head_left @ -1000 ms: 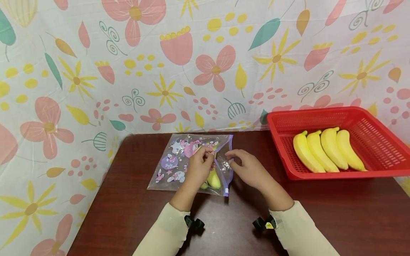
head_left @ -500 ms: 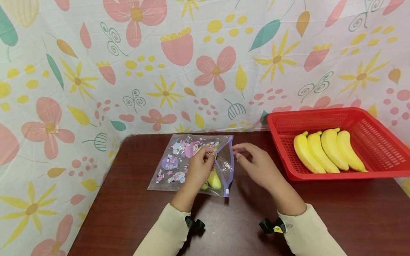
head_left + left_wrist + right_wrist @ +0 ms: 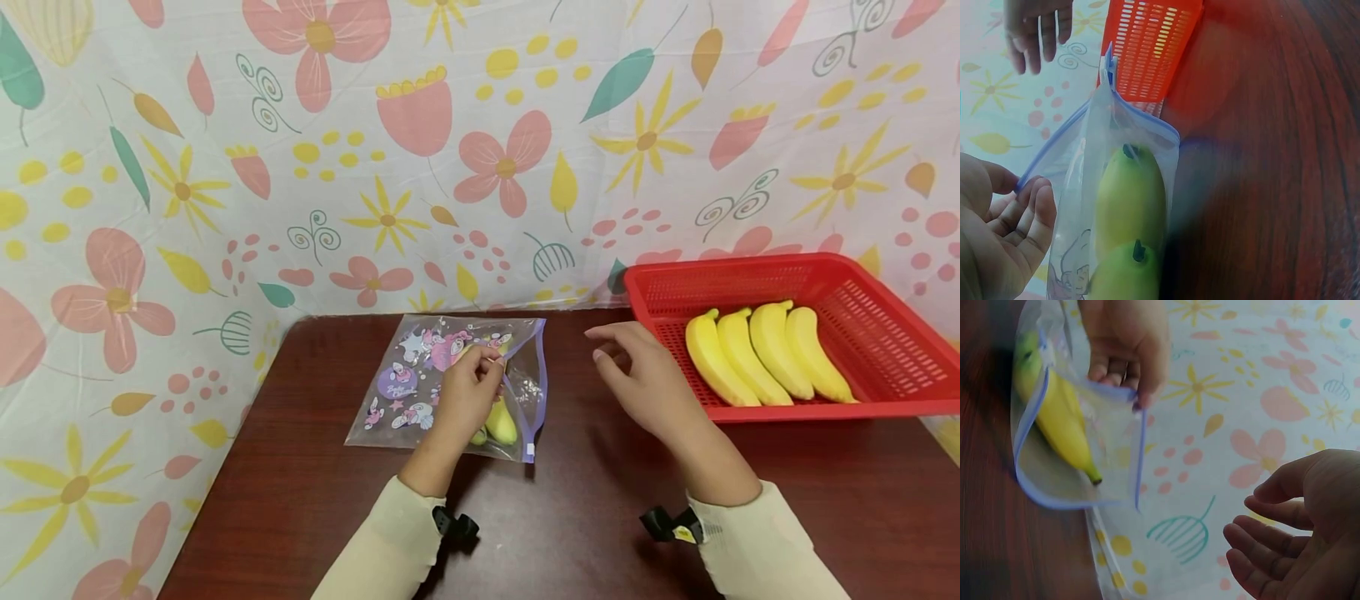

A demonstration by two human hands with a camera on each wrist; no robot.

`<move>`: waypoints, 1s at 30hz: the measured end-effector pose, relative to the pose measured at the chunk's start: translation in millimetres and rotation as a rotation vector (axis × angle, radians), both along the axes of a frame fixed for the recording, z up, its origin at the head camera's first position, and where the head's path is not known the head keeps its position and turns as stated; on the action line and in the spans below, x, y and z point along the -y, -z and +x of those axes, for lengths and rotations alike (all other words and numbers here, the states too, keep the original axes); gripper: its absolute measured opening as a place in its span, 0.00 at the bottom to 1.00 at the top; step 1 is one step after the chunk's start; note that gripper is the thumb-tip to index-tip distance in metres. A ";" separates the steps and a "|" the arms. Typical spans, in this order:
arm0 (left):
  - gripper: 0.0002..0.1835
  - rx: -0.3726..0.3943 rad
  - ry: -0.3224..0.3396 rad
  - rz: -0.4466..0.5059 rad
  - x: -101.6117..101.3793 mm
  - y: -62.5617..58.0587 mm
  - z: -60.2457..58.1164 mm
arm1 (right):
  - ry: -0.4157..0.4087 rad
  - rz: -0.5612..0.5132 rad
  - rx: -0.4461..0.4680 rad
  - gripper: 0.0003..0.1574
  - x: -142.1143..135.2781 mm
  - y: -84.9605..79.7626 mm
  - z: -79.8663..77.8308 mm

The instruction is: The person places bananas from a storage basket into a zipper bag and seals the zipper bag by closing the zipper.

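A clear zip bag (image 3: pixel 408 417) with pink and purple cartoon prints lies on the table, its purple-edged mouth gaping toward the right. Yellow bananas (image 3: pixel 1132 194) are inside it; the right wrist view shows one banana (image 3: pixel 1063 425) with its stem toward the mouth. My left hand (image 3: pixel 471 387) pinches the upper edge of the mouth between thumb and fingers and lifts it. Between the bag and the red basket, my right hand (image 3: pixel 648 379) is in the air with fingers loosely bent and nothing in them.
A red plastic basket (image 3: pixel 787 412) stands at the right of the table, with several bananas (image 3: pixel 772 354) lying side by side in it. Behind the dark wooden table (image 3: pixel 300 500) hangs a flower-patterned cloth (image 3: pixel 480 167), which also covers the left side.
My right hand has drawn away from the bag's mouth and moved right, toward the basket. The left hand stays at the bag's edge, and the bag has not shifted.
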State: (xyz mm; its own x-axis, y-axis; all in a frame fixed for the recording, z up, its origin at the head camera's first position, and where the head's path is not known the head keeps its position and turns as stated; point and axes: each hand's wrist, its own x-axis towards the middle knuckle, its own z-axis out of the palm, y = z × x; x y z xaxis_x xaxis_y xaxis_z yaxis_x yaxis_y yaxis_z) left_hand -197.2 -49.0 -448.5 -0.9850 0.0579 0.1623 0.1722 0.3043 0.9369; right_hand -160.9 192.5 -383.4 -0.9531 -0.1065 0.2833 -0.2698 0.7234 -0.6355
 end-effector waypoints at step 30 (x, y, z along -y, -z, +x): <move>0.06 -0.012 0.010 0.022 0.7 0.3 0.2 | 0.171 0.164 0.059 0.31 -92.7 9.7 -3.3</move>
